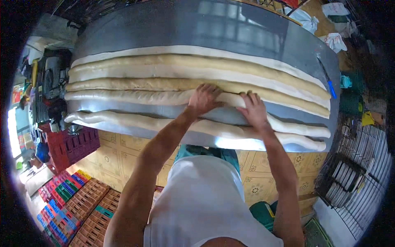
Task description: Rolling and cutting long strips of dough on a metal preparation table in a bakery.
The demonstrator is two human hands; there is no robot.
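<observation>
Several long dough rolls lie side by side across a dark, shiny worktable (pixel 173 24). My left hand (pixel 203 99) curls over the middle of a pale dough roll (pixel 152 97), fingers on its far side and thumb toward me. A short way to the right, my right hand (pixel 253 108) grips the same roll. Just beyond it runs a tan dough roll (pixel 156 84), close to my left fingertips. Farther back, another tan dough roll (pixel 173 60) rests on a pale strip. Nearest me is a separate pale dough roll (pixel 140 121), passing under my forearms.
A knife with a blue handle (pixel 332 89) lies at the table's right end. Stacked plastic crates (pixel 88 201) fill the lower left, with a dark red crate (pixel 78 144) by the table. Metal racks (pixel 349 181) stand at the right. White bags (pixel 304 19) sit beyond the far right edge.
</observation>
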